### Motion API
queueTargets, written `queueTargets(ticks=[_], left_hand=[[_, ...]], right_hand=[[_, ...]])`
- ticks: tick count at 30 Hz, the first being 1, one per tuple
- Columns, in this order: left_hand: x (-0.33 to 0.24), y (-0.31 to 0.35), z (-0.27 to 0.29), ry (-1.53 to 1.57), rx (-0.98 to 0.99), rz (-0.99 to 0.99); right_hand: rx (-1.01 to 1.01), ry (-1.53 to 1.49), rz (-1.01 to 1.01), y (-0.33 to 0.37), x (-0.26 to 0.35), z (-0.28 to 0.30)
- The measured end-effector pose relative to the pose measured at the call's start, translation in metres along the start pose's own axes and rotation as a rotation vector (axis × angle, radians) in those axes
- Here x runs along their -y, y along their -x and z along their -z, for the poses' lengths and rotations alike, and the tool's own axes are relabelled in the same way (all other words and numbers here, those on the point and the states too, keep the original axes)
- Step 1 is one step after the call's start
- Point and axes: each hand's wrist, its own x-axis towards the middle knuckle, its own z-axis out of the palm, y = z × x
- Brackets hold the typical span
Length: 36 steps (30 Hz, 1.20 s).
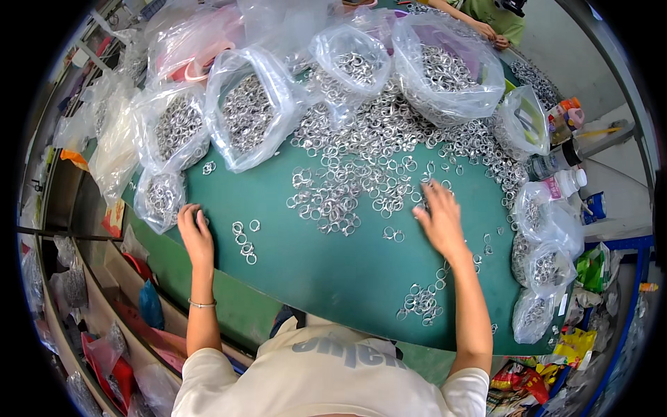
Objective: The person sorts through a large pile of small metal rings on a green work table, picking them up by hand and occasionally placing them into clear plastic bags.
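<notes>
A big heap of small silver metal rings [361,167] spreads over the green table [333,264]. My right hand [439,215] lies flat on the table at the heap's near right edge, fingers spread over loose rings. My left hand [194,233] rests at the table's left edge, fingers curled, close to a small clear bag of rings [160,198]; whether it holds a ring is not visible. A short row of separate rings [244,242] lies just right of it. A small cluster of rings [420,302] sits beside my right forearm.
Several clear plastic bags full of rings [243,115] stand along the far side, more bags [545,267] at the right edge. Bottles [559,158] stand at the right. Another person's hands [490,33] work at the far end. Shelves with clutter [104,326] are at the left.
</notes>
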Motion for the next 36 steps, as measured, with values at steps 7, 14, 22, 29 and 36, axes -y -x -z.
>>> queueTargets(ticks=[7,14,22,29,36], left_hand=[[-0.176,-0.009,-0.025,0.468,0.507,-0.261],[-0.265,-0.024,-0.157,0.272,0.694,-0.780],[-0.273,-0.020,-0.162,0.337,0.667,-0.870],[-0.276,-0.022,-0.156,0.418,0.756,-0.808],[-0.235,-0.034,-0.091,0.898,0.999,0.215]], right_hand=[[0.045,-0.089,0.183,-0.006,0.030,0.017],[0.046,-0.125,0.293,-0.002,-0.002,0.004],[0.058,-0.357,0.058,-0.014,-0.036,0.044],[0.091,-0.037,0.180,-0.020,-0.025,0.016],[0.244,-0.291,0.168,0.012,-0.026,0.041]])
